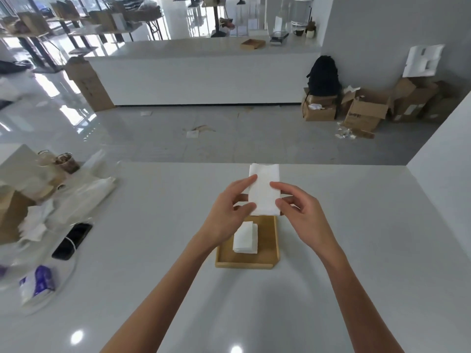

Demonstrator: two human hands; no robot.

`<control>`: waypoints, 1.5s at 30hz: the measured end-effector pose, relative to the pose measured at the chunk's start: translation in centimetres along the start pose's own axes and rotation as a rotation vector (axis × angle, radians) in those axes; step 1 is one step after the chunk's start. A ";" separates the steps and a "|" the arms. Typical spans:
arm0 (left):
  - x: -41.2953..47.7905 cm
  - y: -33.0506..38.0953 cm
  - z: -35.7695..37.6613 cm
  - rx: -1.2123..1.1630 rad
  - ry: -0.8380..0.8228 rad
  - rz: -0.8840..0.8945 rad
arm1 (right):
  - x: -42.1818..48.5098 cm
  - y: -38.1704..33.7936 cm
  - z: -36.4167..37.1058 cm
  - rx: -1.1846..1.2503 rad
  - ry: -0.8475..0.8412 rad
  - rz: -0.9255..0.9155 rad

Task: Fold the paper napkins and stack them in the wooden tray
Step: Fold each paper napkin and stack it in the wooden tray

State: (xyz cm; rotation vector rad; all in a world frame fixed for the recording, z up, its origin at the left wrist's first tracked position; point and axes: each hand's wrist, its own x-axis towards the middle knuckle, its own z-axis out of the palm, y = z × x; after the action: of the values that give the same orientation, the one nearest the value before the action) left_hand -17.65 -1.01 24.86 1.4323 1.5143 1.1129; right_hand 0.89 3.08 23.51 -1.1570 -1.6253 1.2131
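Pinching a white paper napkin (263,192) by its sides above the rectangular wooden tray (244,264), at its far end, left hand (229,210) and right hand (302,212) likely steady it for creasing before it joins the folded white napkins (246,238) inside

Glossy grey floor (153,138); long white counter (204,72); cardboard boxes (364,110); perhaps shelving (38,29) far left

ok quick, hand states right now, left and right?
Left hand: pinching the left edge of the napkin.
Right hand: pinching the right edge of the same napkin.
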 end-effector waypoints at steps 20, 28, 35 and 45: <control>5.7 -25.5 5.1 0.005 -0.014 -0.561 | 4.9 22.4 11.9 -0.108 0.050 0.531; 6.8 -28.5 6.4 0.091 -0.045 -0.625 | 5.9 25.7 13.5 -0.155 0.080 0.576; 7.1 -27.6 6.0 -0.270 0.023 -0.649 | 6.0 24.3 13.6 0.003 0.117 0.566; 8.3 -26.9 5.1 -0.519 0.044 -0.648 | 6.9 22.6 13.0 0.311 0.067 0.619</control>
State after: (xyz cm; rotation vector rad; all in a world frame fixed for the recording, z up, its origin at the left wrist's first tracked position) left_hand -22.57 7.93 -1.88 0.5107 1.4233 1.0159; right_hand -8.46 9.29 -1.00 -1.5247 -0.9953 1.7155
